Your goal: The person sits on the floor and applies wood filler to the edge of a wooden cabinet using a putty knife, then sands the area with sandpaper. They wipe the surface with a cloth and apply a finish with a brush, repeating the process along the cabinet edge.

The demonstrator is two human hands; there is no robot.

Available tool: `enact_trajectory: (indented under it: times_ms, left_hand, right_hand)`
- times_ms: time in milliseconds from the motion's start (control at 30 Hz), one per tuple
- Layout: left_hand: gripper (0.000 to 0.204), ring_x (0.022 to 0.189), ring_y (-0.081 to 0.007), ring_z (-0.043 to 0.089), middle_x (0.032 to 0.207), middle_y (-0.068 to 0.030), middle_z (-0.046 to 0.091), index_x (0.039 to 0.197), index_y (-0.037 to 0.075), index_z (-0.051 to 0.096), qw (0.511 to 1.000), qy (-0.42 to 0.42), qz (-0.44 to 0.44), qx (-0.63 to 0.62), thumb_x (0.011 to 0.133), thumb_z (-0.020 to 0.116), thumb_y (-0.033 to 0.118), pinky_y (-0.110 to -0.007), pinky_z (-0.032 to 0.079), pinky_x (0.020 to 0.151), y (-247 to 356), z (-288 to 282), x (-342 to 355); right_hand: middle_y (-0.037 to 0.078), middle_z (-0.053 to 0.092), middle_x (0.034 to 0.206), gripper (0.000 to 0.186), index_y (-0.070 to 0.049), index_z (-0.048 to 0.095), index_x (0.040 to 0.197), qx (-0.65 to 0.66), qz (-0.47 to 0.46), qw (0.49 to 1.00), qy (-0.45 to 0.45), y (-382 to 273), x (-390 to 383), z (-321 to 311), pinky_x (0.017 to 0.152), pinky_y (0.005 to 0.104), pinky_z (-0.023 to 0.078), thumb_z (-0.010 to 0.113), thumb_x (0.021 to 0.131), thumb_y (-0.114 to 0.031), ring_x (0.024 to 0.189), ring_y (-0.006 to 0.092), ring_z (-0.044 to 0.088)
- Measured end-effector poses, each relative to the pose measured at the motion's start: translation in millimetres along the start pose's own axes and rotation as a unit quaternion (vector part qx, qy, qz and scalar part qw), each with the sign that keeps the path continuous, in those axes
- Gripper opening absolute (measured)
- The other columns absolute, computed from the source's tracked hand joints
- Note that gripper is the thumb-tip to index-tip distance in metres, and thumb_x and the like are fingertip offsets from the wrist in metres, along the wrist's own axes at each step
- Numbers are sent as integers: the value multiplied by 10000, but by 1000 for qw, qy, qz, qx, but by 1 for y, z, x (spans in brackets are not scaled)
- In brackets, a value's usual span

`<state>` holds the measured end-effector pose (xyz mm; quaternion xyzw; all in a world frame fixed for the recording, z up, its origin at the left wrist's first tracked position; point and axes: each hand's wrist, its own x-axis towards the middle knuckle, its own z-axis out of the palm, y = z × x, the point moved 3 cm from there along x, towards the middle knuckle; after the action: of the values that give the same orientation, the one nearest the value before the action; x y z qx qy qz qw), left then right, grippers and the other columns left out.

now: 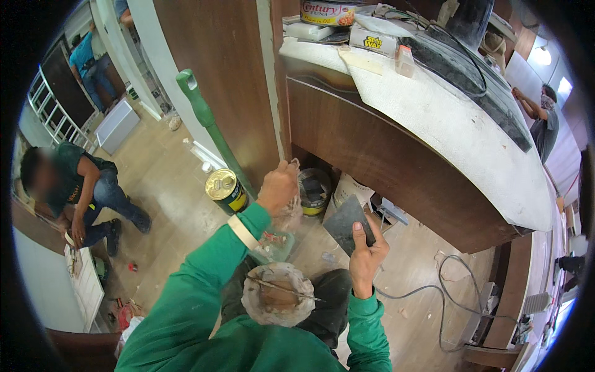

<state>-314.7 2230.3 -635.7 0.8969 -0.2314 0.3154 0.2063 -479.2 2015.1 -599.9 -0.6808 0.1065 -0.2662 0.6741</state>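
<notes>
My left hand (277, 189) is closed around the top of a crumpled clear plastic bag (290, 214) beside the brown panel. The bag hangs over a pale greenish see-through tub (273, 247) with reddish bits in it. In my right hand (367, 255), between thumb and fingers, is a thin dark grey rectangular sheet (344, 224), tilted; whether it is sandpaper or a flat scraper I cannot tell. At my lap sits a round, putty-smeared bowl (279, 309) with brownish stuff inside. A thin stick-like tool (282, 287) lies across its rim.
A yellow-topped can (224, 186) and a green pole (214, 124) stand left of the panel. A dark bucket (314, 191) is under the curved, cluttered white counter (434, 130). A cable (441, 279) loops over the floor at right. One person (80, 186) crouches at left; others work farther off.
</notes>
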Motion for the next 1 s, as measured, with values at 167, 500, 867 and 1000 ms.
enact_trajectory:
  times_ms: [167, 500, 867, 1000]
  left_hand:
    - [191, 712, -381, 646, 836, -162, 587, 1067, 9, 671, 993, 76, -21, -86, 884, 706, 52, -457, 532, 630, 6, -64, -8]
    - [140, 671, -313, 615, 788, -143, 593, 1013, -12, 705, 979, 118, -123, -109, 874, 720, -8, -376, 492, 609, 15, -163, -81]
    - [149, 656, -280, 609, 781, -128, 598, 1029, -11, 703, 976, 104, -142, -131, 884, 735, 4, -353, 479, 596, -10, -165, -108]
    - [147, 670, -273, 626, 799, -134, 621, 1027, -17, 702, 974, 103, -142, -140, 886, 738, 5, -347, 491, 606, -12, -165, -112]
  right_hand:
    - [127, 753, 1024, 304, 76, 695, 1193, -64, -102, 992, -32, -11, 20, 46, 856, 298, 523, 693, 977, -138, 909, 152, 662]
    - [210, 732, 1056, 240, 49, 689, 1159, -200, -375, 905, 31, -5, 59, 166, 804, 415, 580, 632, 941, -34, 915, 369, 714]
    - [231, 735, 1051, 250, 71, 682, 1154, -237, -379, 892, 64, -13, 54, 181, 794, 410, 590, 643, 919, -6, 913, 362, 723]
    - [238, 735, 1043, 242, 73, 684, 1142, -239, -381, 891, 65, -13, 56, 184, 786, 417, 589, 644, 916, -4, 903, 366, 723]
